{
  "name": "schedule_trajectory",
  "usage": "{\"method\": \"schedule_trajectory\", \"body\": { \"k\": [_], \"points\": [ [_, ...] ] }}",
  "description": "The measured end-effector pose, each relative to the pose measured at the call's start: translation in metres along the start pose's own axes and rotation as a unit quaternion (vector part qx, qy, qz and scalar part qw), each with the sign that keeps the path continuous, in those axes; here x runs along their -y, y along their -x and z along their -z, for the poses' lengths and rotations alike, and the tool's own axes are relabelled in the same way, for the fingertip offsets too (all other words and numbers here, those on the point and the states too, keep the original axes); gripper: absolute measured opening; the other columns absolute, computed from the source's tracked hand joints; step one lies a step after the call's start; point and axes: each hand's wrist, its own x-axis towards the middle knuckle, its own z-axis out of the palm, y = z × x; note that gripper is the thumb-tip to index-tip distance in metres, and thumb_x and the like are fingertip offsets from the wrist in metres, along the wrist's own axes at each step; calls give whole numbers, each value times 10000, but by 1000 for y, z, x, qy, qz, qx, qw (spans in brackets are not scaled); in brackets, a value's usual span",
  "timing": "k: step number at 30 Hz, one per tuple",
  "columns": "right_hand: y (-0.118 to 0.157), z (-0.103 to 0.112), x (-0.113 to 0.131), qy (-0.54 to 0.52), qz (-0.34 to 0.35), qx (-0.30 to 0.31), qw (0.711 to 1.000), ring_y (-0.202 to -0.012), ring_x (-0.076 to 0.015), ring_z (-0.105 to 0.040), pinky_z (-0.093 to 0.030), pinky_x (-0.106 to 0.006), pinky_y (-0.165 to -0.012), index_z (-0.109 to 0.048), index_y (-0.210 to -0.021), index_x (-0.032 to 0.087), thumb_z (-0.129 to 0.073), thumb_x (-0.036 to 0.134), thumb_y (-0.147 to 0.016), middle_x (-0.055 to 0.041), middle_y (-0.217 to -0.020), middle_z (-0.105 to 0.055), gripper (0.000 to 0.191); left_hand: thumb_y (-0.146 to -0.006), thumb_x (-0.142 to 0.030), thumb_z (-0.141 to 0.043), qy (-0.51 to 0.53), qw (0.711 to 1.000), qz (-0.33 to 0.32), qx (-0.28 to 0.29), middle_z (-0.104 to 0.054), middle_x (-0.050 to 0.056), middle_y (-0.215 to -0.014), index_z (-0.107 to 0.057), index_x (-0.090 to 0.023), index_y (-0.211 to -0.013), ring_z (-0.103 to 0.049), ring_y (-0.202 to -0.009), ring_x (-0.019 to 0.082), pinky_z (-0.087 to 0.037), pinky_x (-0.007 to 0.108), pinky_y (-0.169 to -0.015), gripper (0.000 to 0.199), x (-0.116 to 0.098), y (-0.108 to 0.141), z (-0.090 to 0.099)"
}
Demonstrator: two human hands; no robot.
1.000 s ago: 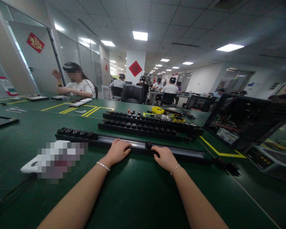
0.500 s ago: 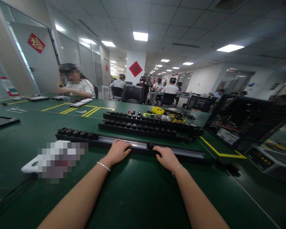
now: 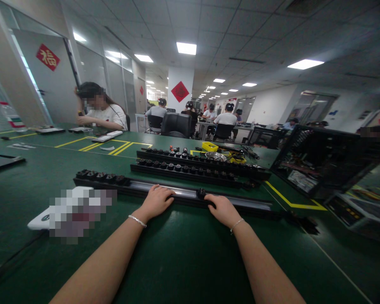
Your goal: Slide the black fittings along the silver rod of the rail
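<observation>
A long black rail (image 3: 250,204) with a pale, shiny channel lies across the green table in front of me. Several black socket modules (image 3: 101,175) sit in a row at its left end. My left hand (image 3: 156,200) grips the rail near its middle, fingers over the top and thumb at the near side. One separate black socket module (image 3: 201,193) stands in the channel further right. The fingers of my right hand (image 3: 222,209) are closed at that module's right side; the fingertips are partly hidden.
Behind lie two more rails (image 3: 183,172) filled with modules. A yellow tray (image 3: 210,146) is beyond them. An open computer case (image 3: 316,162) stands at right, near a power supply unit (image 3: 357,213). At left is a white device (image 3: 39,219), partly blurred. A co-worker (image 3: 103,112) sits across the table.
My right hand and the module at its fingers have shifted very slightly to the right along the rail. My left hand stays in place.
</observation>
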Motion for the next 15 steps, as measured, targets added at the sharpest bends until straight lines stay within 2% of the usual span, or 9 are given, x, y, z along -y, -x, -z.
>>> {"method": "schedule_trajectory", "body": {
  "k": [15],
  "points": [
    [1, 4, -1, -6, -5, 6, 1000, -1010, -170, -577, -357, -320, -953, -596, -1110, 260, -469, 133, -775, -8, -1093, -654, 380, -862, -376, -416, -2, 1000, -3, -1, -677, 22, -1019, -606, -292, -1033, -569, -1014, 191, -262, 462, -1022, 269, 1, 0, 0]
  ]
}}
